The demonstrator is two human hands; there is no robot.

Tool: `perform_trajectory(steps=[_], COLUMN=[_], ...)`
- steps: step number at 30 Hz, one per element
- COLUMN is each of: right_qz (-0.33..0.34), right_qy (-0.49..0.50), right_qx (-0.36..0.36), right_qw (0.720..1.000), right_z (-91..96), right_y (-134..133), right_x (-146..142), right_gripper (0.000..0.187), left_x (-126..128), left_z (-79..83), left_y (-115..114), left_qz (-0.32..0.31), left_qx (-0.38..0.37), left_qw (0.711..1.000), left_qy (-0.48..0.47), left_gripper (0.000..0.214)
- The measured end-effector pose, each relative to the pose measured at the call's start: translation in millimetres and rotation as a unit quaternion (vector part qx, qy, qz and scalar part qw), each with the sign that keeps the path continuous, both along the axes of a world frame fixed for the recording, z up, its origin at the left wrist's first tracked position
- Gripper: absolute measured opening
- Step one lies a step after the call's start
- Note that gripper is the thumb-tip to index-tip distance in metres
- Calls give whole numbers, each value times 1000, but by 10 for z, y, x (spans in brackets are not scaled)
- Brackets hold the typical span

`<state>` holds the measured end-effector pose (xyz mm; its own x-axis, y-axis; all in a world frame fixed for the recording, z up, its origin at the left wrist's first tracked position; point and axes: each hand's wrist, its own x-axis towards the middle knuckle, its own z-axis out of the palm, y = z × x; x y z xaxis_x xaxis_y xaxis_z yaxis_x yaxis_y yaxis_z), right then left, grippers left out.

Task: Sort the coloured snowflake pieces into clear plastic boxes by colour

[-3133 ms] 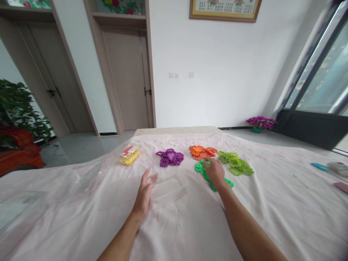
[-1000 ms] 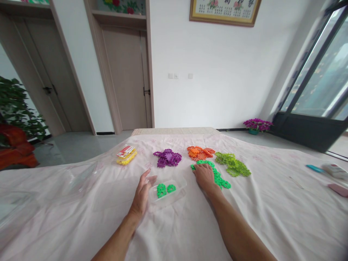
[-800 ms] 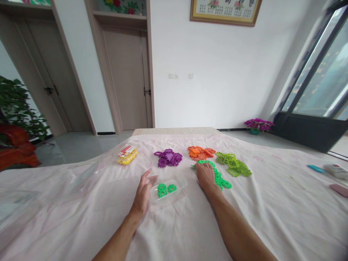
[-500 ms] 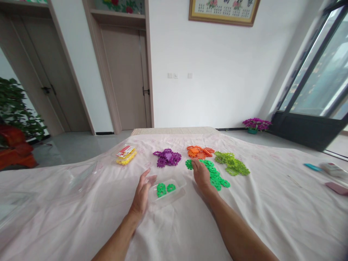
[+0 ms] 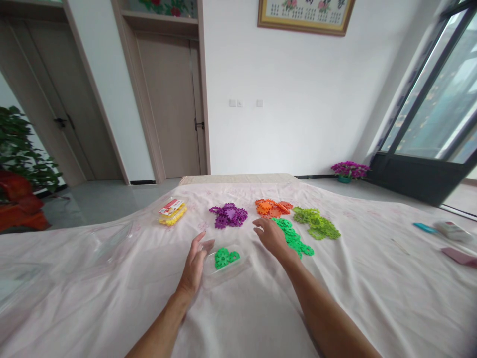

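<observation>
My left hand [image 5: 194, 264] is at the left end of a clear plastic box [image 5: 238, 268], its thumb along the rim and its other fingers outside. A few green snowflake-shaped plastic discs [image 5: 222, 257] lie inside the box, partly overlapping. Over the left edge of a green disc pile [image 5: 292, 237], my right hand [image 5: 273, 237] hovers with fingers apart and nothing seen in them. Behind these sit a purple disc pile [image 5: 229, 216], an orange pile [image 5: 273, 208] and a yellow-green pile [image 5: 316, 223].
A labelled clear box of yellow pieces [image 5: 173, 213] stands at the back left. Clear plastic lids or boxes [image 5: 108, 241] lie on the left of the pink-white cloth [image 5: 238, 323]. At the far right are a blue item [image 5: 425, 227], a whitish item [image 5: 452, 231] and a pink one [image 5: 460, 256].
The green disc that was in my right hand has left it, and another disc now lies on those in the box. My left hand has stayed at the box.
</observation>
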<state>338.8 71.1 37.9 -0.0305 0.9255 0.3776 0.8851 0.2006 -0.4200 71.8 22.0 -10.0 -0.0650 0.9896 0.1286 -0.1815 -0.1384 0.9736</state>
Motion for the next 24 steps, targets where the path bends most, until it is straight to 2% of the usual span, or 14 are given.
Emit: perform_trajectory(steps=[3,8,12,17,24], right_qz=[-97,-165,-159,-154,-131], right_qy=[-113,-202,-206,-185,-133], right_qx=[-85,-183,-217,-215,-207], right_qw=[985,948,941,947,960], right_z=[50,133,111,31,32], right_y=[29,-31,-39,1,23], right_x=[361,627,657,690,671], right_gripper=[35,46,42,43,30], left_x=[4,13,14,13,27], left_z=[-1,-32,-39,-32,-14], left_y=[5,34,39,35,27], left_qz=[-1,3,-1,-1,0], left_qx=[2,1,-1,-1,-7], left_qw=[1000,1000,1000,1000,1000], left_qy=[-2,-12,-4,-3,-16], left_gripper=[54,53,53,53,53])
